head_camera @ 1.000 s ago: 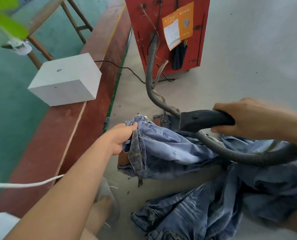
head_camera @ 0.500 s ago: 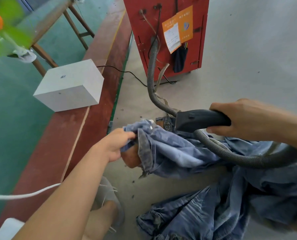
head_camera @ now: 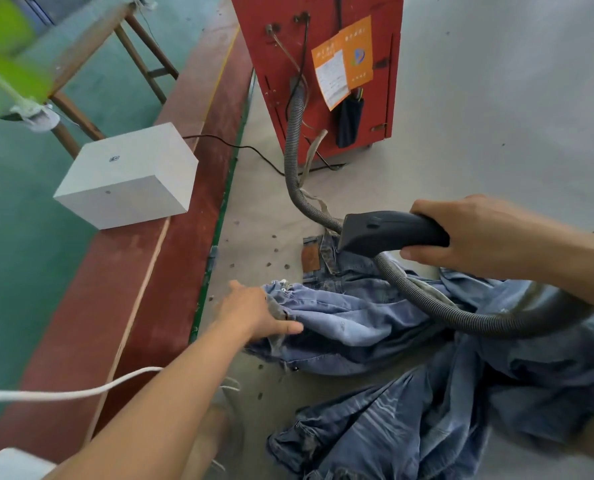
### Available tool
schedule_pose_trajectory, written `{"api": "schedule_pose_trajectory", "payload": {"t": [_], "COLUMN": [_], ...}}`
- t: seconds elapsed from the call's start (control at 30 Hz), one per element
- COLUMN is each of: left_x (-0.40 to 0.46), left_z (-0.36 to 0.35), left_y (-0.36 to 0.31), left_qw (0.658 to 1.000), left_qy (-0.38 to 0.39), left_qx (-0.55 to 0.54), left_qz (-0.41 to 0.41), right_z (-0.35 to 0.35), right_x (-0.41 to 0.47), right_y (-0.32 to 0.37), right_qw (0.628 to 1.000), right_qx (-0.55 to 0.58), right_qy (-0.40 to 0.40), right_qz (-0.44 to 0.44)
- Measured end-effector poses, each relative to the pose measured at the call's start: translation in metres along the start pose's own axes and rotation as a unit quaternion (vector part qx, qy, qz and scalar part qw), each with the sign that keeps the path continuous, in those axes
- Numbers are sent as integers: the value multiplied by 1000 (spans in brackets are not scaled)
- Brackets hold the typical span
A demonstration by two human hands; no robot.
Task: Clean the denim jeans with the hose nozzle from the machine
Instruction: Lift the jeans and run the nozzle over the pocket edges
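Blue denim jeans (head_camera: 354,323) lie crumpled on the grey table top, with another pair (head_camera: 392,427) nearer to me. My left hand (head_camera: 254,313) rests flat on the waistband end of the jeans, fingers spread and thumb stretched over the cloth. My right hand (head_camera: 462,237) grips the handle of the black hose nozzle (head_camera: 382,230), held just above the denim with its mouth pointing left. The grey ribbed hose (head_camera: 295,157) runs from the red machine (head_camera: 323,64), and another stretch of it loops back under my right arm over the jeans.
A waistband with a brown leather patch (head_camera: 310,258) lies under the nozzle. A white box (head_camera: 126,174) sits on the red-brown ledge (head_camera: 143,271) at the left. A white cord (head_camera: 63,393) crosses my left arm. A black cable (head_camera: 240,147) leads to the machine. Small dark specks dot the table.
My left hand has let go of the bunched waistband it held up and now lies flat on the jeans, which have dropped to the table. The nozzle stayed about where it was.
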State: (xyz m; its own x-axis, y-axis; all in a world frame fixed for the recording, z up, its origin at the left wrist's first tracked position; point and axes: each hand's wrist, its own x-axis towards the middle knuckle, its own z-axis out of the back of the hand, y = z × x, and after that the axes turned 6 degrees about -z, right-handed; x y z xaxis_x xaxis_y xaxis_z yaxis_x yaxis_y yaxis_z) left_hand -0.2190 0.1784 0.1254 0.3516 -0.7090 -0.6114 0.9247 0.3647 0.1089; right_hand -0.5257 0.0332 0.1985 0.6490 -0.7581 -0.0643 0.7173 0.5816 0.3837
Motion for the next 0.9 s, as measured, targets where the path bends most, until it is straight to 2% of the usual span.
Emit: {"api": "schedule_pose_trajectory", "payload": {"t": [0.07, 0.17, 0.3, 0.4, 0.47, 0.57, 0.63, 0.77, 0.9], "left_x": [-1, 4, 18, 21, 19, 20, 19, 8, 1], "left_z": [-2, -3, 1, 4, 9, 24, 37, 48, 55], "left_y": [1, 8, 24, 21, 15, 10, 7, -8, -20], "left_qw": [998, 986, 913, 850, 791, 635, 560, 492, 401], "left_qy": [-53, -100, -202, -237, -239, -174, -142, -99, -54], "left_qx": [5, -134, -352, -463, -560, -753, -816, -865, -913], "left_qz": [23, -15, -45, -80, -69, -18, -9, -31, -42], "right_z": [-1, -2, -3, -4, -5, -5, -5, -5, -8], "right_x": [0, -1, -2, -5, -7, -9, -11, -15, -22], "right_y": [0, 0, 4, 9, 14, 21, 25, 30, 40], "right_qw": [1000, 1000, 999, 999, 999, 999, 999, 999, 994], "right_qx": [-10, -24, -27, -27, -36, -39, -26, 16, 68], "right_qy": [-1, 2, 17, 28, 27, 24, 26, 29, 80], "right_qz": [2, 0, -4, -5, -1, 1, -4, -19, -18]}}
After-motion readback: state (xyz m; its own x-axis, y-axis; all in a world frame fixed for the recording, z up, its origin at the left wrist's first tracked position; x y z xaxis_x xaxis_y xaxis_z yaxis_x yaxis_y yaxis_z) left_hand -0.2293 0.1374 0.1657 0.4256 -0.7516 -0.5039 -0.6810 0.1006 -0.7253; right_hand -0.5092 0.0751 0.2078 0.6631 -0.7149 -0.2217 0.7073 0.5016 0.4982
